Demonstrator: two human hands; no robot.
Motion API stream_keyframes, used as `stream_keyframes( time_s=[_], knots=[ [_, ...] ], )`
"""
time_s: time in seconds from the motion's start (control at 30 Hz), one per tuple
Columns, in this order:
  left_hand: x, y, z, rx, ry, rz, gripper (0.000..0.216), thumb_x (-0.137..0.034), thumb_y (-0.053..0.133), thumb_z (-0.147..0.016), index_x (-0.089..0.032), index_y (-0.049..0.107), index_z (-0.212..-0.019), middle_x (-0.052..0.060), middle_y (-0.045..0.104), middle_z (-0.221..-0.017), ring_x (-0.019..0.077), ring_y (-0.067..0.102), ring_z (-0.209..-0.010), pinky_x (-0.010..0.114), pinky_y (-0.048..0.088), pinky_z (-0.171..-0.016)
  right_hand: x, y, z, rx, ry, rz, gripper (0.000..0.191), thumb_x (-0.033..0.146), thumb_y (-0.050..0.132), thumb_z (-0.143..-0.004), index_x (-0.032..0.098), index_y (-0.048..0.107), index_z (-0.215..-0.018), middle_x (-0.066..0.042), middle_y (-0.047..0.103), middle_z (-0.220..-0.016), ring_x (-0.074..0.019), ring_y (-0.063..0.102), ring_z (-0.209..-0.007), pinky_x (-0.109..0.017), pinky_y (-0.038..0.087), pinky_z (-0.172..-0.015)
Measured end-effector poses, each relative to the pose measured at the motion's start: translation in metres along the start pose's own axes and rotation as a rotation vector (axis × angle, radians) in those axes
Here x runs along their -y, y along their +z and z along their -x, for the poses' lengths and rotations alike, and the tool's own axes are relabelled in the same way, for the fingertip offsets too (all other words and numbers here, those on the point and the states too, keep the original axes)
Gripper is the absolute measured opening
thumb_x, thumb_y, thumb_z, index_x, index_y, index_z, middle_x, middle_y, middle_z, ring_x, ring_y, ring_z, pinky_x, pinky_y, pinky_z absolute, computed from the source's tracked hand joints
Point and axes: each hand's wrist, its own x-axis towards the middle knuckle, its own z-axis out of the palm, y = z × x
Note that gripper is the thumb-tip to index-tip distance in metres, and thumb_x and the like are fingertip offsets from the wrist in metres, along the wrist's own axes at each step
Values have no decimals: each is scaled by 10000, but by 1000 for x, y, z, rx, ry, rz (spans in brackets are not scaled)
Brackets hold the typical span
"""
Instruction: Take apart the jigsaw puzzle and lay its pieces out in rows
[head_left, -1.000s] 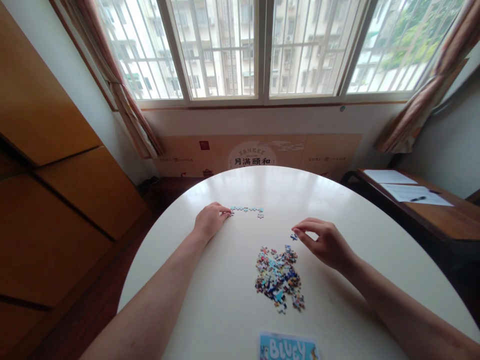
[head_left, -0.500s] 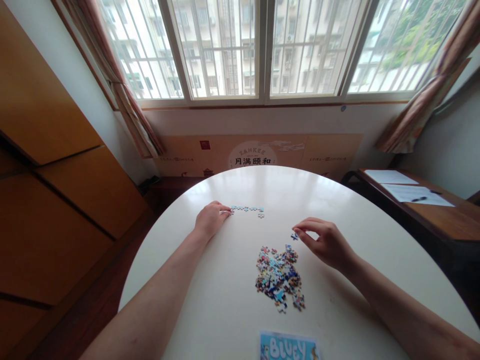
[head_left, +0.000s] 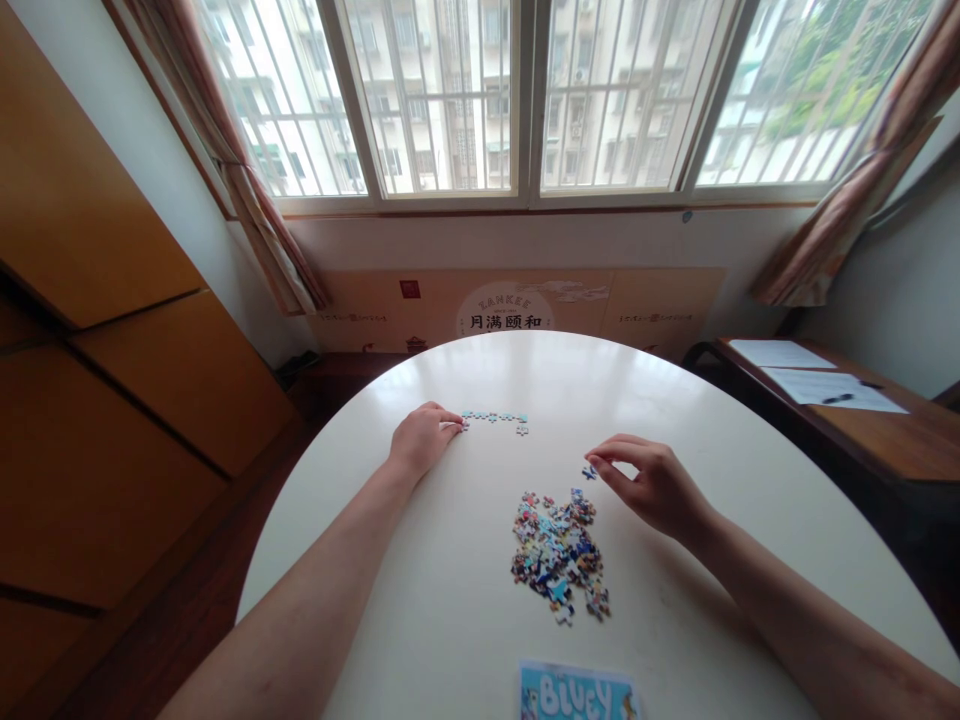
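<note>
My left hand (head_left: 424, 438) rests on the table at the left end of a row of joined light-blue jigsaw pieces (head_left: 493, 416). Its thumb and fingertips close on a small jigsaw piece (head_left: 465, 425) just below that end. One more piece (head_left: 523, 431) hangs down from the row's right end. Above and to the right of the loose pile, my right hand (head_left: 651, 482) pinches a dark blue jigsaw piece (head_left: 589, 472) between thumb and forefinger. The pile of mixed jigsaw pieces (head_left: 559, 555) lies between my forearms.
All of this is on a round white table (head_left: 420, 600). A blue "BLUEY" box or card (head_left: 577, 692) lies at the near edge of view. To the right, a brown wooden bench or desk (head_left: 877, 440) bears papers (head_left: 832, 390). An orange-brown cabinet (head_left: 142, 450) stands at left.
</note>
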Motion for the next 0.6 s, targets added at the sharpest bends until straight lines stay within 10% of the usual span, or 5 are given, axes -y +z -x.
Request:
stream_keyframes(
  time_s=[0.6],
  knots=[
    [17,9,-10,-165,-21,54,256,-279,548,-931,-231,791,-998,46,717,-1014,210,653,-935,302,498,-877,-2,1,-1,-22,-12,19,256,345,564,-961,189,751,-882,-67,727,-891,-181,684,-798,-297,559,-704]
  ],
)
